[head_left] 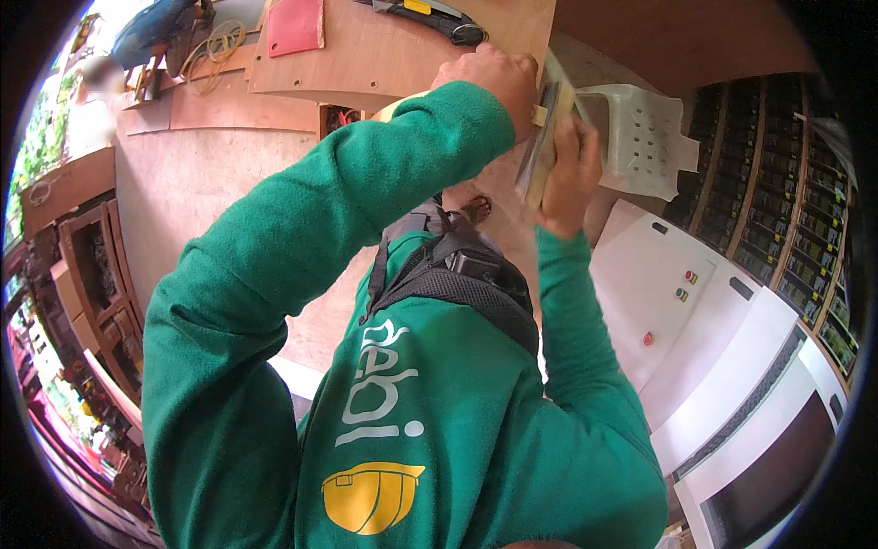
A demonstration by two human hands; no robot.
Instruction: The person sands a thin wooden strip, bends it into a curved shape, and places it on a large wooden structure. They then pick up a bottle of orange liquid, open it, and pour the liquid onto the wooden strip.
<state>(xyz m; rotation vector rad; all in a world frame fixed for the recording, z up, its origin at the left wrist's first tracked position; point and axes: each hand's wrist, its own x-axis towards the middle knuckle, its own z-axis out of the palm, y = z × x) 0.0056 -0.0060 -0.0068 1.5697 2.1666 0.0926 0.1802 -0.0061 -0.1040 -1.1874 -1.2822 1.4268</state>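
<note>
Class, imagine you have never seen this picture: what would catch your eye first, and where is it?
The green sleeves fill the middle, both raised. Up top, the left hand and right hand clasp a flat yellowish piece between them. At right lies a white panel with small coloured buttons.

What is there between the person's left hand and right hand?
In the head view, a thin flat yellowish piece, seen edge-on, sits between the left hand and the right hand. Both hands touch it; what kind of thing it is cannot be told.

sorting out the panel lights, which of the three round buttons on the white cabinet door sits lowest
The red button, alone lower down the white cabinet door; the other two buttons sit close together above it.
</note>
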